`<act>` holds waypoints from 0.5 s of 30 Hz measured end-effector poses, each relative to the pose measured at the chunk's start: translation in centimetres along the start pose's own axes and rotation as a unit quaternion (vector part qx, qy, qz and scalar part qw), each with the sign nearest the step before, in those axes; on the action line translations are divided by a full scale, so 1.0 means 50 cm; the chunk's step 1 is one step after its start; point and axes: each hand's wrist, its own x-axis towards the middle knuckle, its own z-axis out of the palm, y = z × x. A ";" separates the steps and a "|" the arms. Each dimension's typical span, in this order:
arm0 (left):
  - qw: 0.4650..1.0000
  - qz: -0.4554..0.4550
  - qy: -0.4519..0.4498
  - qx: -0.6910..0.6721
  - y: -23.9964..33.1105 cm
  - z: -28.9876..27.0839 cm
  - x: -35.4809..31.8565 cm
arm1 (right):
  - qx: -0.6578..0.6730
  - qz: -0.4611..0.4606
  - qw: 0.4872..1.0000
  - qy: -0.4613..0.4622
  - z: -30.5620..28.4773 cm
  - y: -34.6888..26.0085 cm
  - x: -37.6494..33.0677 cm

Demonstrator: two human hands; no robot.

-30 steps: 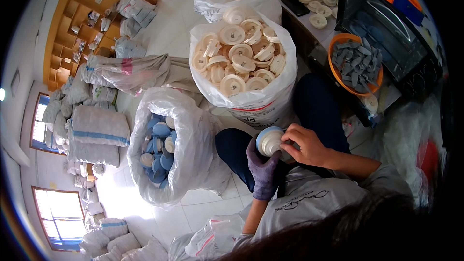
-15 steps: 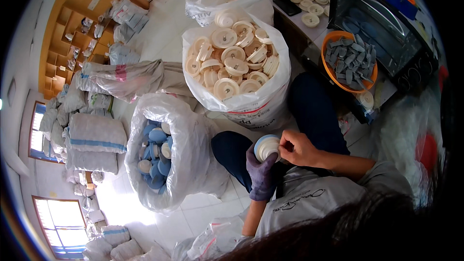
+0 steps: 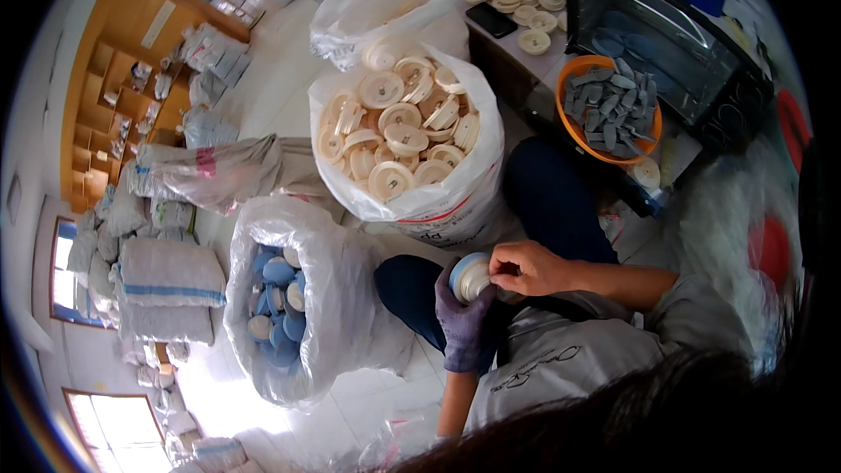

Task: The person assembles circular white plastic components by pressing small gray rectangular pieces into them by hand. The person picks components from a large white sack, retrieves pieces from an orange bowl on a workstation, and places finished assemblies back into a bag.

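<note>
A round, stepped plastic part (image 3: 473,278), cream-white with a blue rim, sits in my left hand (image 3: 458,320). That hand wears a purple-grey glove, its fingers and thumb wrapped around the part's edge. My bare right hand (image 3: 527,268) is closed in a pinch at the right side of the part's white face; what the fingertips hold, if anything, is hidden. Both hands are above my lap. To the left stands a clear plastic bag (image 3: 337,315) of blue-and-white round parts (image 3: 279,272). Beyond my knees, a white sack (image 3: 455,201) is heaped with cream round discs (image 3: 405,139).
At the right, an orange bowl (image 3: 563,105) holds grey plastic pieces (image 3: 618,92) beside a black oven-like box (image 3: 666,35). A dark phone (image 3: 491,20) and more cream discs (image 3: 534,41) lie on the table. Stuffed sacks (image 3: 171,271) line the left wall.
The view has shifted slightly, so the surroundings sit lower or farther left. My left hand keeps its grip on the part, which is turned a little; my right hand stays pinched against it.
</note>
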 end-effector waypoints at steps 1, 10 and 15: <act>1.000 0.001 -0.004 0.015 -0.003 -0.002 -0.004 | 0.001 0.000 1.000 -0.005 -0.003 -0.001 -0.006; 0.988 -0.042 -0.028 -0.145 -0.001 -0.001 -0.008 | 0.010 0.109 0.994 0.030 -0.023 -0.009 -0.009; 0.956 -0.086 -0.035 -0.279 -0.012 0.009 0.011 | -0.011 0.037 0.999 0.038 -0.017 -0.020 -0.004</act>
